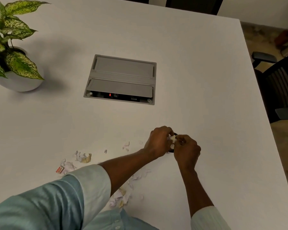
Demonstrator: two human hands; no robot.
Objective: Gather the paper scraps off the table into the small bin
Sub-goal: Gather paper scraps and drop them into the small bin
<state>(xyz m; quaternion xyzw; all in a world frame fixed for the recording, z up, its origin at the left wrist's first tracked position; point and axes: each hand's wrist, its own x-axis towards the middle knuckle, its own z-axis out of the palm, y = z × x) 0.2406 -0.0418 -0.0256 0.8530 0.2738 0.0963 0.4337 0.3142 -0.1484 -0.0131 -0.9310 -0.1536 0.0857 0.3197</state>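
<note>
Both hands meet over the small dark bin, which is almost wholly hidden beneath them. My left hand curls around a wad of white and yellowish paper scraps. My right hand pinches the same wad from the right side. More torn scraps lie on the white table: a cluster to the left, a small piece nearer the hands, and a heap under my left forearm. An orange-printed scrap lies at the far left.
A grey cable box with its near flap open is set into the table's middle. A potted plant in a white pot stands at the far left. Dark office chairs sit past the table's right edge.
</note>
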